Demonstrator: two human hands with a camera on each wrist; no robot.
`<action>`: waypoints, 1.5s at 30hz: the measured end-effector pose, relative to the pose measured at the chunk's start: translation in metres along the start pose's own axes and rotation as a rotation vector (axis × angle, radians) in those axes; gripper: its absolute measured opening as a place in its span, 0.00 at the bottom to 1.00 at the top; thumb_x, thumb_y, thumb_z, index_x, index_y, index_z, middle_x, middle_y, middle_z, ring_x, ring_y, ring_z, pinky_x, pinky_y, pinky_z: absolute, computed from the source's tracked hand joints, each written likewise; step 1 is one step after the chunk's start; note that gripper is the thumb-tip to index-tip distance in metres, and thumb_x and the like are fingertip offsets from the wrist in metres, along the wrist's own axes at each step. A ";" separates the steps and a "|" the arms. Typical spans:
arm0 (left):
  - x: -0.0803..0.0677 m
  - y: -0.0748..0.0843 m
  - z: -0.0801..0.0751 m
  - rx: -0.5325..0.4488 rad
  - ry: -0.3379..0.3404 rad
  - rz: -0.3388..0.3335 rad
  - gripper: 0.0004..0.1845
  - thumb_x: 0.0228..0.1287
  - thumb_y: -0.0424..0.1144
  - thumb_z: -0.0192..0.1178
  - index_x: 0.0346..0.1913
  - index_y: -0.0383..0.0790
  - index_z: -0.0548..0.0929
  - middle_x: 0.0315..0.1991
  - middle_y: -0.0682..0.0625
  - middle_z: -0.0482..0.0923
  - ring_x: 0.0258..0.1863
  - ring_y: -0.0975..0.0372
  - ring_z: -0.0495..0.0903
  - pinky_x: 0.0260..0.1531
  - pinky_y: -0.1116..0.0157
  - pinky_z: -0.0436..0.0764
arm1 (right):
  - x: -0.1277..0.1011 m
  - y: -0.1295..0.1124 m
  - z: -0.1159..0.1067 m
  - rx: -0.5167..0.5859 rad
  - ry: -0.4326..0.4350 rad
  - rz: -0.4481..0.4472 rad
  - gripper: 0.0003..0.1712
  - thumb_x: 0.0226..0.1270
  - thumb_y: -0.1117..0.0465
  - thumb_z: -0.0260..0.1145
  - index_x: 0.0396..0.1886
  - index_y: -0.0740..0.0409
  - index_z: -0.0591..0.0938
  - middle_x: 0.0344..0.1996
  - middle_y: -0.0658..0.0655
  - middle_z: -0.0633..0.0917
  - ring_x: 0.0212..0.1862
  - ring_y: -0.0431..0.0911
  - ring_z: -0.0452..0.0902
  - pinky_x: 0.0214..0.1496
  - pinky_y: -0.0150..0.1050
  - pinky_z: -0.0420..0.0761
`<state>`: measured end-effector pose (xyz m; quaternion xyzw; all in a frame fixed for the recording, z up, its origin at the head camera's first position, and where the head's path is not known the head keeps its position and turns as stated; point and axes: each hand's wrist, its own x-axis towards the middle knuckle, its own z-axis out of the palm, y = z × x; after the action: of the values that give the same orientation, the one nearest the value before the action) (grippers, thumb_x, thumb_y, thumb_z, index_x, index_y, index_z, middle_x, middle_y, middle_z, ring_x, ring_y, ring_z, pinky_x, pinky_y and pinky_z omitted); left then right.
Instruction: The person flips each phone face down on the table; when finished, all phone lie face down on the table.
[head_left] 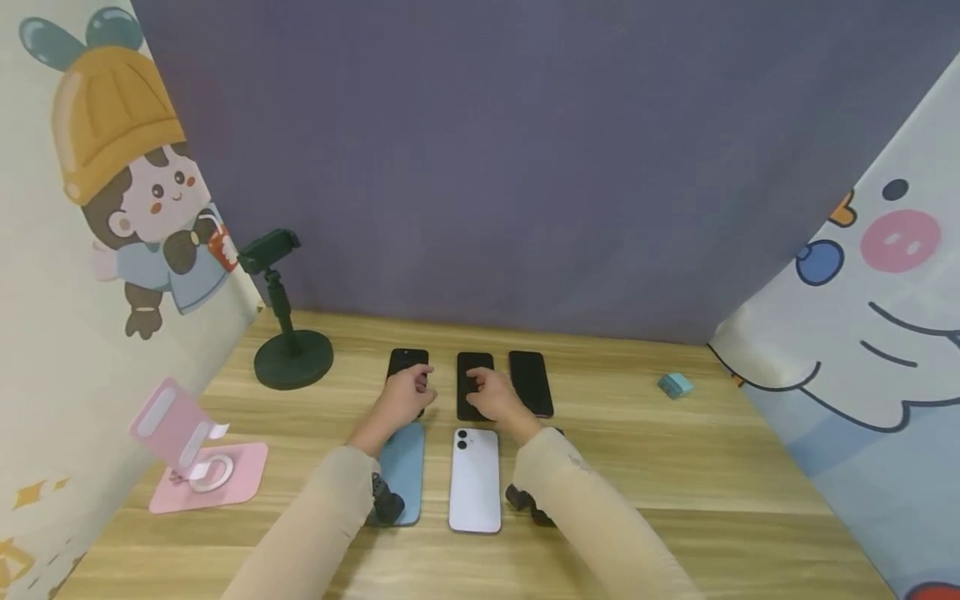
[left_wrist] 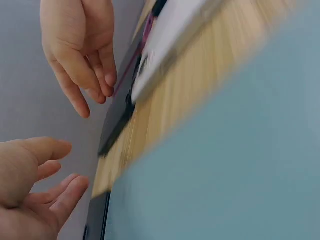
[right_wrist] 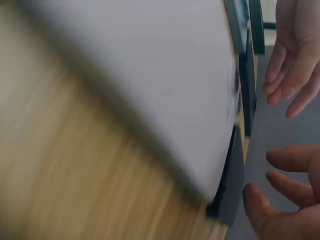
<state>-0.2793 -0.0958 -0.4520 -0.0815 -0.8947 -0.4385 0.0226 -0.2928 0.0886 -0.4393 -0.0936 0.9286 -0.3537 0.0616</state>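
Five phones lie on the worktop [head_left: 675, 483] in two rows: three black ones at the back, two pale ones in front. Back row: left black phone [head_left: 406, 361], middle black phone [head_left: 472, 367], right black phone [head_left: 530, 382]. All three are dark, glossy slabs lying flat, side by side with narrow gaps. Front row: a blue phone [head_left: 405, 467] and a white phone [head_left: 475, 479], backs up, the white one showing two camera lenses.

Two stands sit at the left: a dark one [head_left: 288, 350] with a round base and a pink one [head_left: 197, 458]. One small teal block [head_left: 675, 384] lies well to the right.

The left hand [head_left: 405, 398] is over the near end of the left black phone; the right hand [head_left: 497, 396] is over the near end of the middle black phone. Wrist views show both hands with fingers relaxed and spread, grasping nothing; whether they touch the phones cannot be told.
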 end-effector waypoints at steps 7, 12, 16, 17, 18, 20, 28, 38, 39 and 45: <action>0.004 0.012 0.029 -0.027 -0.131 -0.036 0.25 0.64 0.37 0.65 0.62 0.33 0.74 0.46 0.40 0.81 0.43 0.50 0.81 0.44 0.52 0.80 | -0.008 0.015 -0.012 -0.044 -0.005 0.078 0.28 0.62 0.65 0.69 0.62 0.64 0.76 0.49 0.66 0.81 0.41 0.52 0.80 0.46 0.47 0.80; 0.006 0.013 0.043 -0.021 -0.102 -0.073 0.24 0.62 0.37 0.67 0.59 0.35 0.77 0.47 0.39 0.81 0.47 0.48 0.80 0.48 0.51 0.78 | -0.010 0.023 -0.012 0.048 -0.003 0.140 0.28 0.60 0.66 0.70 0.61 0.62 0.77 0.52 0.66 0.81 0.41 0.50 0.80 0.47 0.47 0.80; 0.010 0.012 0.048 -0.010 -0.080 -0.055 0.21 0.59 0.33 0.68 0.56 0.32 0.80 0.47 0.40 0.81 0.48 0.49 0.79 0.49 0.53 0.78 | -0.009 0.025 -0.012 0.102 0.026 0.159 0.27 0.60 0.68 0.70 0.60 0.62 0.78 0.55 0.68 0.79 0.48 0.54 0.78 0.49 0.49 0.79; 0.010 0.011 0.048 -0.006 -0.080 -0.051 0.20 0.59 0.32 0.68 0.55 0.32 0.80 0.47 0.40 0.81 0.47 0.50 0.79 0.49 0.54 0.78 | -0.008 0.024 -0.012 0.110 0.035 0.160 0.26 0.59 0.68 0.70 0.59 0.63 0.79 0.56 0.69 0.78 0.50 0.55 0.78 0.49 0.49 0.79; 0.011 0.011 0.048 -0.001 -0.080 -0.048 0.19 0.59 0.31 0.68 0.54 0.32 0.81 0.46 0.41 0.81 0.47 0.50 0.80 0.48 0.55 0.79 | -0.008 0.024 -0.011 0.114 0.041 0.161 0.26 0.58 0.69 0.70 0.59 0.63 0.79 0.56 0.70 0.78 0.50 0.55 0.77 0.49 0.49 0.79; 0.011 0.011 0.048 0.012 -0.087 -0.046 0.19 0.58 0.30 0.68 0.53 0.31 0.81 0.45 0.42 0.81 0.45 0.52 0.80 0.46 0.57 0.79 | -0.007 0.022 -0.009 0.113 0.056 0.166 0.26 0.58 0.70 0.70 0.58 0.62 0.80 0.56 0.70 0.78 0.51 0.55 0.76 0.48 0.47 0.80; 0.013 0.012 0.047 0.025 -0.107 -0.069 0.18 0.62 0.30 0.65 0.56 0.32 0.80 0.46 0.41 0.78 0.47 0.52 0.79 0.46 0.56 0.79 | -0.004 0.023 -0.007 0.179 0.101 0.207 0.25 0.57 0.71 0.71 0.57 0.60 0.81 0.56 0.68 0.78 0.58 0.58 0.74 0.51 0.48 0.79; 0.013 0.012 0.048 0.012 -0.105 -0.050 0.18 0.64 0.32 0.64 0.56 0.31 0.80 0.48 0.39 0.78 0.48 0.50 0.79 0.46 0.55 0.79 | -0.002 0.025 -0.014 0.371 0.088 0.187 0.23 0.59 0.73 0.67 0.56 0.64 0.81 0.59 0.70 0.75 0.62 0.60 0.70 0.56 0.48 0.76; 0.013 0.013 0.049 0.015 -0.105 -0.046 0.18 0.64 0.32 0.63 0.56 0.31 0.80 0.49 0.39 0.78 0.48 0.50 0.78 0.46 0.54 0.79 | -0.002 0.025 -0.015 0.388 0.086 0.184 0.23 0.59 0.73 0.67 0.56 0.64 0.81 0.60 0.70 0.75 0.61 0.60 0.70 0.55 0.47 0.77; 0.012 0.018 0.051 0.052 -0.098 -0.015 0.18 0.66 0.34 0.62 0.57 0.31 0.80 0.49 0.38 0.75 0.45 0.51 0.77 0.45 0.54 0.79 | -0.001 0.026 -0.020 0.498 0.078 0.182 0.23 0.62 0.74 0.64 0.58 0.63 0.80 0.59 0.69 0.76 0.37 0.50 0.79 0.38 0.37 0.79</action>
<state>-0.2863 -0.0434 -0.4674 -0.0954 -0.9065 -0.4106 -0.0226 -0.2989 0.1206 -0.4415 0.0223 0.8192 -0.5677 0.0785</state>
